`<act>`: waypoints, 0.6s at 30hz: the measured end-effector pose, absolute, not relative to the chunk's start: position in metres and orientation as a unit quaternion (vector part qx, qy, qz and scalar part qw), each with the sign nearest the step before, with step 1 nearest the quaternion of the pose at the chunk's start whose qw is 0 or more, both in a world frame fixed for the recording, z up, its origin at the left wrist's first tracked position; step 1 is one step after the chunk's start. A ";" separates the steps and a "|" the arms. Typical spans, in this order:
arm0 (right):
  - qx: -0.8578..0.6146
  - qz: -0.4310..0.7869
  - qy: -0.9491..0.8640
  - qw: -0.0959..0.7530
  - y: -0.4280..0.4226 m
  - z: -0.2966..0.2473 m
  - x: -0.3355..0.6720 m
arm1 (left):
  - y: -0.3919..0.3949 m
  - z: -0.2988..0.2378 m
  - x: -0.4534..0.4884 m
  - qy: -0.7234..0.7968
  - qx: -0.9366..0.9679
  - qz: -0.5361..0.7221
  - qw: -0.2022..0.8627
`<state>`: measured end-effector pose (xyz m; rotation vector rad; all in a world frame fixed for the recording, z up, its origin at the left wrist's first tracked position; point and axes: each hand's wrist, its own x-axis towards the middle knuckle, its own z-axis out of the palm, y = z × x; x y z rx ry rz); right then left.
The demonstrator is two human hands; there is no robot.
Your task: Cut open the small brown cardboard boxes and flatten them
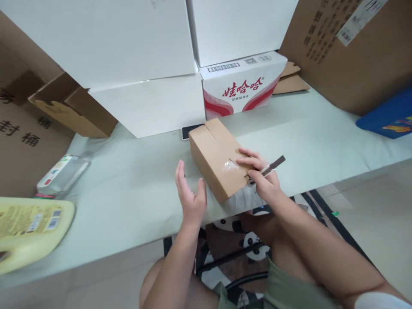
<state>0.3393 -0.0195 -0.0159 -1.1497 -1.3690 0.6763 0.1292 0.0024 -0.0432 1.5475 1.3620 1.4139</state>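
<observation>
A small brown cardboard box (219,156) lies slanted on the pale green table cover, with a shiny piece of clear tape (230,165) on its top. My right hand (262,176) is closed around a slim utility knife (274,165), whose dark end sticks out to the right. Its other end is at the box's near right edge, mostly hidden by my fingers. Some fingers of that hand rest on the box top. Just left of the box, my left hand (192,199) is open, thumb and fingers apart, with nothing in it.
Behind the box lie a phone (189,131), partly covered, and stacked white cartons (144,105), one with red lettering (243,88). A clear plastic container (64,174) and a yellow bottle (35,234) stand left. A blue box (389,113) sits far right, beside a large carton (347,56).
</observation>
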 end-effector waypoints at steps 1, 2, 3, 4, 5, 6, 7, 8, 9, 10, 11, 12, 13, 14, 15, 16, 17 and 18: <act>-0.481 0.294 -0.603 0.564 -0.020 -0.014 0.337 | 0.003 -0.039 0.126 0.456 0.661 0.551 0.227; -0.470 0.301 -0.619 0.552 -0.021 -0.013 0.335 | 0.003 -0.035 0.124 0.388 0.722 0.545 0.174; -0.460 0.313 -0.630 0.542 -0.022 -0.011 0.333 | 0.002 -0.032 0.124 0.335 0.766 0.529 0.145; -0.450 0.330 -0.632 0.537 -0.023 -0.010 0.331 | 0.002 -0.030 0.125 0.298 0.794 0.515 0.128; -0.444 0.349 -0.620 0.544 -0.023 -0.009 0.331 | 0.002 -0.028 0.126 0.280 0.807 0.506 0.119; -0.445 0.366 -0.590 0.566 -0.022 -0.009 0.331 | 0.002 -0.028 0.129 0.276 0.811 0.503 0.112; -0.454 0.376 -0.544 0.597 -0.021 -0.009 0.334 | 0.001 -0.029 0.131 0.279 0.809 0.507 0.104; -0.471 0.380 -0.487 0.629 -0.018 -0.010 0.337 | 0.001 -0.030 0.133 0.283 0.803 0.515 0.097; -0.493 0.381 -0.429 0.654 -0.016 -0.011 0.342 | 0.001 -0.031 0.135 0.287 0.800 0.520 0.090; -0.517 0.382 -0.378 0.666 -0.013 -0.013 0.346 | 0.001 -0.032 0.136 0.292 0.798 0.520 0.084; -0.540 0.389 -0.342 0.664 -0.010 -0.015 0.351 | 0.002 -0.033 0.137 0.297 0.798 0.518 0.079; -0.557 0.399 -0.321 0.653 -0.008 -0.016 0.355 | 0.002 -0.034 0.138 0.303 0.799 0.514 0.075; -0.567 0.409 -0.315 0.642 -0.007 -0.016 0.357 | 0.002 -0.034 0.138 0.309 0.800 0.509 0.074; -0.568 0.413 -0.321 0.636 -0.007 -0.016 0.359 | 0.002 -0.034 0.139 0.314 0.801 0.504 0.076; -0.563 0.407 -0.335 0.637 -0.008 -0.013 0.359 | 0.002 -0.033 0.139 0.317 0.802 0.501 0.077; -0.552 0.393 -0.355 0.643 -0.010 -0.010 0.357 | 0.002 -0.033 0.140 0.317 0.801 0.502 0.078; -0.536 0.379 -0.380 0.652 -0.013 -0.005 0.355 | 0.002 -0.032 0.141 0.314 0.800 0.505 0.078; -0.514 0.368 -0.403 0.661 -0.017 0.001 0.353 | 0.002 -0.031 0.142 0.311 0.799 0.510 0.075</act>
